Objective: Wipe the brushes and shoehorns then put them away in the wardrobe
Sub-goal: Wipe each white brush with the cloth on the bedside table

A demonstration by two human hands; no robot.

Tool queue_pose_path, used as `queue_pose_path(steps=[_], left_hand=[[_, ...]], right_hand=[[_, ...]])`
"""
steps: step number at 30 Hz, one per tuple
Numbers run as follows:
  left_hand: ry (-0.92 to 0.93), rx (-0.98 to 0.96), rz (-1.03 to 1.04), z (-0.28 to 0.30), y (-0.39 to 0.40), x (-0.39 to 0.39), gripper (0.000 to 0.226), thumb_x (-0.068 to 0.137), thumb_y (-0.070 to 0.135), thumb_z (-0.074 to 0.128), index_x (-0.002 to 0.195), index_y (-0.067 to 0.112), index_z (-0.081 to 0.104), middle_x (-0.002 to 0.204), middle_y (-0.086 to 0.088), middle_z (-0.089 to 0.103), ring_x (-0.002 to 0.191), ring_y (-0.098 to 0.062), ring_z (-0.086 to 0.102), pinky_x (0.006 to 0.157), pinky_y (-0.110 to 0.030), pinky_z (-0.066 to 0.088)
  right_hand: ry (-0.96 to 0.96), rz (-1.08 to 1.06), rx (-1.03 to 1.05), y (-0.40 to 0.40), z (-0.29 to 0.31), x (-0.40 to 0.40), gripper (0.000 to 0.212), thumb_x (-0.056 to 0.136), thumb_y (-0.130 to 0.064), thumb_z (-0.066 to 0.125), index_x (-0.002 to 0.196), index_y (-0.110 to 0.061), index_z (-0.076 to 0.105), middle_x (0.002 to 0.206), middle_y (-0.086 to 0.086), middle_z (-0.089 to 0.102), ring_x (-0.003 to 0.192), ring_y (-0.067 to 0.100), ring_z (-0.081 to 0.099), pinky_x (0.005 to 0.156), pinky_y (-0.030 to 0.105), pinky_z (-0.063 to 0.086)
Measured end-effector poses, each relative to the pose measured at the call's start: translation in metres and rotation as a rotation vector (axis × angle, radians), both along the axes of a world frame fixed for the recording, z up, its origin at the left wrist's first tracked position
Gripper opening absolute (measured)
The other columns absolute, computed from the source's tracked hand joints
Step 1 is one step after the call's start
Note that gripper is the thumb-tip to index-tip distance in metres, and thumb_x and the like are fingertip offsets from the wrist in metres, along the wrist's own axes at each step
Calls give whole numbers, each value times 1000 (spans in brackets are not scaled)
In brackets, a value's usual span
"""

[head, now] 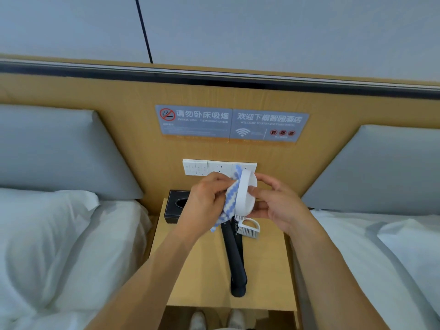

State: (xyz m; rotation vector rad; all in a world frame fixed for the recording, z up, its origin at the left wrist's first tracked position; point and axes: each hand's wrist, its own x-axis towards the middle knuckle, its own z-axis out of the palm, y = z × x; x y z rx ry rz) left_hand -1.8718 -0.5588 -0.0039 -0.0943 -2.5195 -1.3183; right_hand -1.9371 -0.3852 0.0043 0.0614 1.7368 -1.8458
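Hands meet above the wooden nightstand [204, 263]. The right hand [278, 206] curls its fingers round a white brush [245, 196] and holds it up on its edge. The left hand [207, 201] pinches a blue and white cloth [229, 198] against the brush. Two black shoehorns [234, 256] lie on the nightstand, with another brush [247, 227] just beside their far ends. A black tissue box [176, 206] sits at the nightstand's back left corner.
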Motion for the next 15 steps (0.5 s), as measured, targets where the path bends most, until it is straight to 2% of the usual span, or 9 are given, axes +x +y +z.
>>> queue_pose_path(steps=[2, 4, 5, 7, 9, 12, 15], left_hand=[[-35, 36, -82, 1, -4, 5, 30, 94, 0, 53, 110, 13, 75, 103, 3, 62, 91, -3, 60, 75, -7, 40], [-37, 40, -162, 3, -10, 7, 31, 93, -2, 55, 109, 16, 75, 104, 3, 61, 95, -5, 60, 78, -10, 43], [-27, 30, -186, 5, -14, 7, 31, 91, -3, 57, 108, 16, 76, 103, 3, 62, 95, -6, 60, 78, -11, 44], [-5, -4, -181, 9, -19, 6, 32, 90, -5, 58, 107, 16, 76, 100, 3, 61, 91, -6, 60, 77, -12, 45], [25, -56, -126, 15, -21, 3, 35, 91, -5, 55, 111, 16, 75, 98, 1, 60, 87, -7, 59, 74, -13, 44], [80, -164, -86, 25, -19, -4, 36, 94, -2, 53, 118, 15, 71, 100, -3, 57, 85, -13, 57, 72, -18, 45], [65, -222, -117, 30, -17, -3, 35, 95, -1, 52, 122, 12, 69, 104, -6, 55, 85, -15, 56, 74, -23, 45]], right_hand=[[16, 5, 3, 3, 3, -3, 26, 96, -5, 62, 113, -24, 65, 92, 14, 78, 76, 33, 75, 63, 46, 63], [21, 16, -1, 5, 4, -3, 25, 96, -6, 62, 109, -27, 66, 90, 13, 78, 76, 33, 76, 69, 49, 63], [19, 22, -7, 5, 5, -3, 25, 96, -7, 63, 108, -29, 66, 90, 13, 78, 76, 32, 76, 67, 47, 64], [4, 37, -18, 3, 7, -1, 25, 96, -8, 63, 106, -30, 66, 91, 14, 78, 75, 32, 76, 57, 40, 62], [-18, 51, -17, -2, 9, 1, 24, 96, -8, 63, 109, -28, 65, 93, 16, 78, 73, 32, 76, 54, 35, 60], [-20, 43, -9, -8, 14, 2, 25, 97, -9, 62, 115, -26, 65, 97, 18, 77, 75, 34, 76, 56, 36, 60], [-1, 14, 8, -8, 20, -3, 21, 96, -10, 62, 107, -27, 66, 90, 16, 78, 76, 35, 76, 59, 40, 62]])
